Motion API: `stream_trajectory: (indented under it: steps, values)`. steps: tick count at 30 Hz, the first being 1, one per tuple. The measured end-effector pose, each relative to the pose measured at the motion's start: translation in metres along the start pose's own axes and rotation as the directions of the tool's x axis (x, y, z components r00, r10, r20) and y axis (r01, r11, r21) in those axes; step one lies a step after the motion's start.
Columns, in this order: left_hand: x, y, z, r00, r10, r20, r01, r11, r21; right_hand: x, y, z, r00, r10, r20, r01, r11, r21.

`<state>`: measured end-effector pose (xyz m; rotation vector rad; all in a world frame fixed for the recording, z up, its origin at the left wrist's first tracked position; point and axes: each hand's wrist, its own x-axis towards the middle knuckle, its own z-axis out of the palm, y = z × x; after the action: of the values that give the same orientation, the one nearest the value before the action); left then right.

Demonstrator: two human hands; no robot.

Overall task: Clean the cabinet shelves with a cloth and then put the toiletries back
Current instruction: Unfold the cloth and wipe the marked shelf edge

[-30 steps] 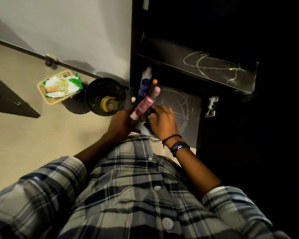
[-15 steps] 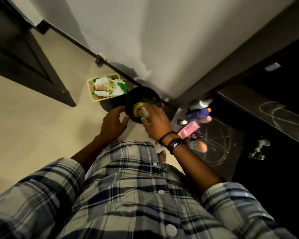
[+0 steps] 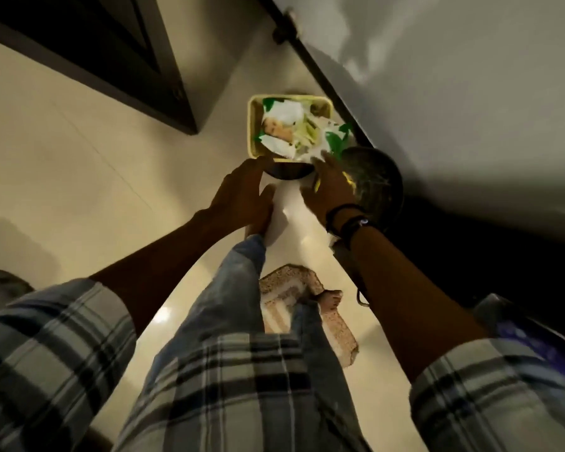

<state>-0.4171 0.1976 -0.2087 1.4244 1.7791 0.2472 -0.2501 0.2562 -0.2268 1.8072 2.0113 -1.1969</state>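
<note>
A person in a plaid shirt [image 3: 225,386] and jeans bends over one pale yellow tray [image 3: 249,125] standing on a cream floor [image 3: 79,177], both bare arms stretched towards it. The tray holds a loose heap of green-and-white packets [image 3: 287,125]; blur keeps their number from being counted.

Two hands are at the tray's near edge. The left hand [image 3: 242,194] is at its near left corner, fingers straight and thumb spread, holding nothing. The right hand [image 3: 331,190] reaches to the near right corner, fingertips at the packets; motion blur and yellow streaks beside it leave unclear whether it grips anything. Dark wristbands [image 3: 346,220] circle the right wrist.

One dark round bowl [image 3: 379,187] sits just right of the tray, touching its corner. One dark curved shape [image 3: 287,173] shows at the tray's near rim, between the hands. Nearer the person than the tray, one speckled tan cloth [image 3: 294,278] lies crumpled on the floor with one bare foot [image 3: 331,298] at its right edge.

The floor is glossy, with glints of light. Beyond and right of the tray rises a white wall [image 3: 454,93] edged by a dark skirting strip [image 3: 323,79] carrying one small stopper [image 3: 286,27]. Beyond and left of the tray stands one dark panelled door [image 3: 95,44].
</note>
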Motion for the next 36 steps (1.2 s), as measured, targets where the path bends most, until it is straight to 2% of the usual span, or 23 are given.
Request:
stream_trajectory:
  steps: [5, 9, 12, 15, 18, 22, 23, 25, 28, 31, 33, 36]
  values:
    - [0.046, -0.038, 0.035, 0.998, -0.055, -0.005, 0.055, 0.997, -0.055, 0.097, 0.015, 0.030, 0.997, 0.036, 0.069, -0.032, 0.998, -0.052]
    - [0.052, -0.053, 0.059, 0.991, -0.111, 0.079, 0.117, 0.990, -0.082, 0.134, 0.034, 0.052, 0.985, 0.053, 0.166, -0.052, 0.999, -0.009]
    - [0.043, -0.051, 0.059, 0.981, -0.149, 0.121, 0.164, 0.979, -0.121, 0.130, 0.033, 0.052, 0.997, 0.071, 0.026, -0.072, 0.997, 0.034]
    - [0.024, -0.024, 0.035, 0.969, -0.232, 0.080, 0.245, 0.933, -0.265, 0.076, 0.007, 0.015, 0.988, 0.074, -0.139, -0.032, 0.957, 0.287]
    - [-0.003, 0.035, -0.004, 0.958, -0.283, 0.039, 0.271, 0.859, -0.434, -0.012, -0.021, -0.043, 0.984, 0.112, -0.138, -0.017, 0.833, 0.552]
    - [-0.045, 0.116, -0.042, 0.969, -0.191, 0.153, 0.245, 0.761, -0.600, -0.113, -0.032, -0.108, 0.960, 0.257, -0.108, -0.040, 0.511, 0.859]
    - [-0.053, 0.133, -0.048, 0.968, -0.172, 0.184, 0.251, 0.731, -0.635, -0.135, -0.032, -0.120, 0.955, 0.279, -0.104, -0.025, 0.423, 0.906]
    - [-0.067, 0.166, -0.055, 0.955, -0.139, 0.264, 0.285, 0.683, -0.673, -0.174, -0.028, -0.137, 0.944, 0.302, -0.129, 0.027, 0.319, 0.947]
    - [-0.084, 0.210, -0.056, 0.921, -0.043, 0.386, 0.323, 0.637, -0.700, -0.220, -0.011, -0.150, 0.929, 0.315, -0.196, 0.104, 0.284, 0.953]
    - [-0.106, 0.244, -0.044, 0.901, 0.027, 0.434, 0.335, 0.593, -0.733, -0.263, 0.018, -0.154, 0.895, 0.316, -0.315, 0.184, 0.381, 0.906]
    - [-0.120, 0.262, -0.031, 0.914, 0.077, 0.398, 0.256, 0.651, -0.714, -0.293, 0.035, -0.153, 0.872, 0.319, -0.370, 0.228, 0.404, 0.886]
    - [-0.141, 0.286, -0.011, 0.912, 0.182, 0.368, 0.121, 0.737, -0.665, -0.333, 0.057, -0.145, 0.852, 0.381, -0.359, 0.264, 0.279, 0.923]
